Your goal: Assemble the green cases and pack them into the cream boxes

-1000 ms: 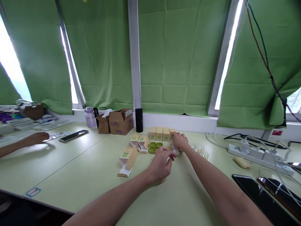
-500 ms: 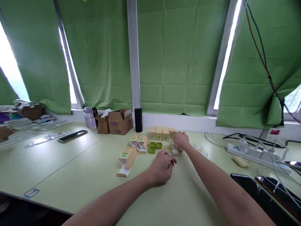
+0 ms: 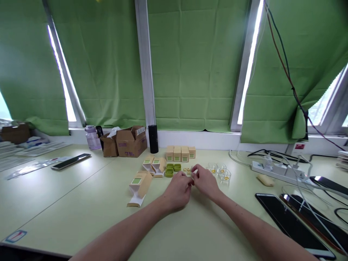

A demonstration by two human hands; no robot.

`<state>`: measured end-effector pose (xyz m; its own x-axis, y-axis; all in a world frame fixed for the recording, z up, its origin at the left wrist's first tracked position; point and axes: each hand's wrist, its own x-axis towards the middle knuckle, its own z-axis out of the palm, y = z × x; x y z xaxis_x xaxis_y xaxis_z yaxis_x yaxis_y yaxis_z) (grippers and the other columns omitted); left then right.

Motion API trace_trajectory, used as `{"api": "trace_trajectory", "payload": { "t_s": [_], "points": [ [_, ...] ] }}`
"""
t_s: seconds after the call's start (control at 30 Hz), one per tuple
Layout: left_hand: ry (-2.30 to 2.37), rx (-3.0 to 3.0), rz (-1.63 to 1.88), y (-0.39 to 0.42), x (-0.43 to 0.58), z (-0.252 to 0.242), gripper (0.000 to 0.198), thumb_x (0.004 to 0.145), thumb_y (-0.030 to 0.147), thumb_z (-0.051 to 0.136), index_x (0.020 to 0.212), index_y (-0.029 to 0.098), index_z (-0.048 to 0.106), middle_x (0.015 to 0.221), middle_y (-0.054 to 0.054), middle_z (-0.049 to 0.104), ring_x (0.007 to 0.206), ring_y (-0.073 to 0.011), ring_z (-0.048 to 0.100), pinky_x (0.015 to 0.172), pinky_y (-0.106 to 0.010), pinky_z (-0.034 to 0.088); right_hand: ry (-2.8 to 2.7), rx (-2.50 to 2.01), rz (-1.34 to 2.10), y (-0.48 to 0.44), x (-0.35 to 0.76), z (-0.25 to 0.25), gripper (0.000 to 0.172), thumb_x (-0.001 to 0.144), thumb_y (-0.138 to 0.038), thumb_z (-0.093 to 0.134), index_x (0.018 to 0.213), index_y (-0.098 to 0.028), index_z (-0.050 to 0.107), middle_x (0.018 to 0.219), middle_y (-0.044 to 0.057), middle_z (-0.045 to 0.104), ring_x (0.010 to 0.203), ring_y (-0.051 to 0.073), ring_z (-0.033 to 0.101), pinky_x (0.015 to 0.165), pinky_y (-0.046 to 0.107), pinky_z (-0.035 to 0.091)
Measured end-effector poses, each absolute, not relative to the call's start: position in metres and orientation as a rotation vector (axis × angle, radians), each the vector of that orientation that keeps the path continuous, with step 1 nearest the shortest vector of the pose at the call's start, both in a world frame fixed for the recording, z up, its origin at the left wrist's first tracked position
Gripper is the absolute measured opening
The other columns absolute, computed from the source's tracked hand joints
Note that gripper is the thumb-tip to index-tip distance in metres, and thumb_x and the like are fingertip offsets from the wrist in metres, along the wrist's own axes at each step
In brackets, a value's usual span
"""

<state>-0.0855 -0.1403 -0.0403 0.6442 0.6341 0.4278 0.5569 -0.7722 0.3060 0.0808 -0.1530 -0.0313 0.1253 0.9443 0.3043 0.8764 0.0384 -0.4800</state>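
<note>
Two curled hands, close together

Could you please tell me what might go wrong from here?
The right hand is close to the clear cups, so it might knock one if it swings outward. The small yellow pieces lie just beyond both hands, so a stray finger might scatter them. The left hand is near the green tubs and could nudge them.

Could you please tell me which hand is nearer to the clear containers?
Right: the right hand is just left of the clear containers; the left hand is farther to their left.
</note>
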Motion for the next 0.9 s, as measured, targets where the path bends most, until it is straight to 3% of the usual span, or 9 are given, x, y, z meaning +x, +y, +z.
{"api": "trace_trajectory", "payload": {
  "t_s": [0.17, 0.43, 0.63, 0.9],
  "points": [
    [1.085, 2.720, 0.818, -0.135, -0.091, -0.035, 0.024, 0.087, 0.008, 0.054, 0.085, 0.020, 0.075, 0.082, -0.007, 0.072, 0.097, -0.0269, 0.059, 0.084, -0.038, 0.047, -1.894, -1.863, 0.127, -0.170, 0.071, -0.053, 0.019, 0.096, -0.021, 0.052, 0.109, -0.023, 0.066, 0.092, 0.006, 0.078, 0.083, 0.023, 0.070, 0.060, 0.029, 0.026],
    [1.386, 2.700, 0.829, -0.123, -0.107, -0.008, 0.022, 0.090, 0.014, 0.056, 0.096, 0.021, 0.076, 0.093, -0.008, 0.076, 0.105, -0.0282, 0.063, 0.084, -0.037, 0.049, -2.109, -1.826, -0.022, -0.178, 0.067, -0.054, 0.017, 0.097, -0.023, 0.050, 0.106, -0.022, 0.065, 0.100, 0.008, 0.078, 0.086, 0.025, 0.072, 0.063, 0.031, 0.029],
    [1.717, 2.793, 0.540, -0.114, -0.118, 0.022, 0.025, 0.091, 0.018, 0.055, 0.102, 0.023, 0.078, 0.097, -0.012, 0.075, 0.107, -0.0298, 0.065, 0.088, -0.038, 0.049, -2.134, -1.824, -0.048, -0.180, 0.068, -0.053, 0.017, 0.098, -0.023, 0.049, 0.106, -0.022, 0.064, 0.102, 0.008, 0.078, 0.086, 0.025, 0.073, 0.063, 0.031, 0.029],
    [1.795, 2.868, 0.328, -0.099, -0.127, 0.021, 0.016, 0.087, 0.022, 0.064, 0.091, 0.018, 0.079, 0.095, -0.017, 0.074, 0.102, -0.0343, 0.066, 0.087, -0.042, 0.049, -2.135, -1.817, -0.028, -0.180, 0.073, -0.052, 0.016, 0.097, -0.022, 0.050, 0.104, -0.022, 0.064, 0.102, 0.008, 0.078, 0.086, 0.025, 0.072, 0.064, 0.030, 0.031]
  ]
}}
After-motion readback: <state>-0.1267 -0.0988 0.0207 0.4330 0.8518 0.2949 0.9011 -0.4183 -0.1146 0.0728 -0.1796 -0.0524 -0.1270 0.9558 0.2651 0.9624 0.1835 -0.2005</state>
